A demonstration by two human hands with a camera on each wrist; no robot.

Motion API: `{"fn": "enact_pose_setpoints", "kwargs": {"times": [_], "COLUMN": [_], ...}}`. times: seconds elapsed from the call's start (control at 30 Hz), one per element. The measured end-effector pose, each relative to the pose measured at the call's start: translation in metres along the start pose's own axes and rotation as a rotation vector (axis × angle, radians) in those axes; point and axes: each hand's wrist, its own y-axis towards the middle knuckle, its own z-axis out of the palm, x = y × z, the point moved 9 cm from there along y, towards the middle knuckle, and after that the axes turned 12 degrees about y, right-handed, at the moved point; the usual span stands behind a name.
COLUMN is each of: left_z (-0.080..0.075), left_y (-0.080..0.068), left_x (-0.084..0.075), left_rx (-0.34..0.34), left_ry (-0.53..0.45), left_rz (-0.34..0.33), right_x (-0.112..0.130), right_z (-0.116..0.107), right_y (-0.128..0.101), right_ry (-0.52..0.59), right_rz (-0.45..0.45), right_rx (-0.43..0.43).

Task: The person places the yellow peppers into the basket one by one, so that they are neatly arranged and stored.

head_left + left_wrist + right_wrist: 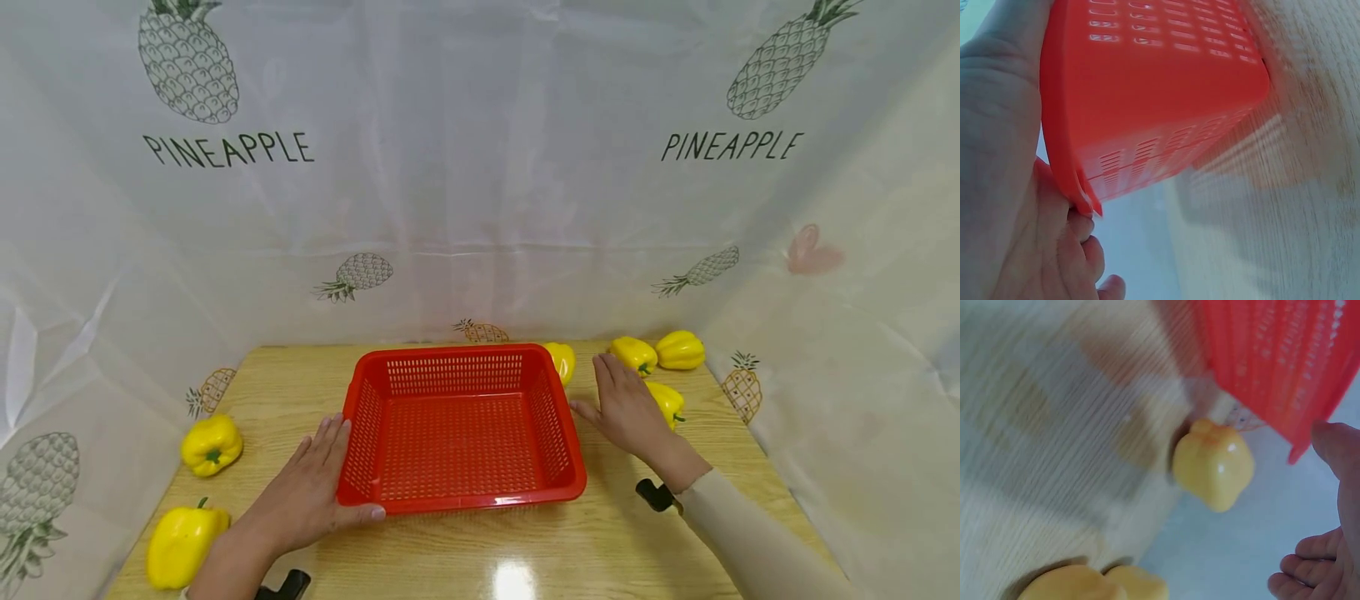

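From the head camera, a red perforated basket (461, 429) sits empty in the middle of the wooden table (600, 550). The left hand (311, 492) lies flat against the basket's left wall, fingers straight along it and the thumb hooked over the near left corner of the rim. The right hand (626, 408) hovers just beside the basket's right wall, fingers extended and relaxed, holding nothing. Six yellow bell peppers are scattered around: two near the table's left edge (212, 444) (183, 546), one behind the basket's far right corner (561, 360), and three toward the far right corner (633, 354) (680, 350) (667, 402), the nearest of them partly hidden behind the right hand.

The left wrist camera shows the palm and fingers (1016, 187) pressed to the basket's outer wall (1160, 94), steadying it rather than lifting; the basket rests on the wood.

The right wrist camera, blurred, shows loose fingers (1316, 569) apart from the basket's edge (1285, 369), with a pepper (1215, 464) lying close by.

The work appears to be at its start: basket being positioned, no pepper yet inside. The next move likely calls for the right hand to close around a nearby pepper.
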Motion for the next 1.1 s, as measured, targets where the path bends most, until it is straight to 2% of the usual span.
{"fn": "enact_pose_setpoints", "kwargs": {"times": [0.17, 0.6, 0.87, 1.1], "left_z": [0.001, 0.0, 0.0, 0.001], "left_y": [0.0, 0.0, 0.0, 0.0], "left_x": [0.001, 0.0, -0.001, 0.001], "left_rx": [0.004, 0.003, 0.014, 0.005], "left_ry": [0.0, -0.004, -0.007, -0.009], "left_rz": [-0.004, -0.009, -0.006, -0.007], "right_x": [-0.013, -0.027, -0.035, -0.041], "right_z": [0.009, 0.037, 0.062, 0.077], "right_y": [0.013, 0.045, 0.061, 0.068], "right_ry": [-0.043, -0.185, -0.123, -0.133], "right_rz": [0.007, -0.111, -0.056, -0.022], "right_rx": [0.057, 0.127, 0.216, 0.279]}}
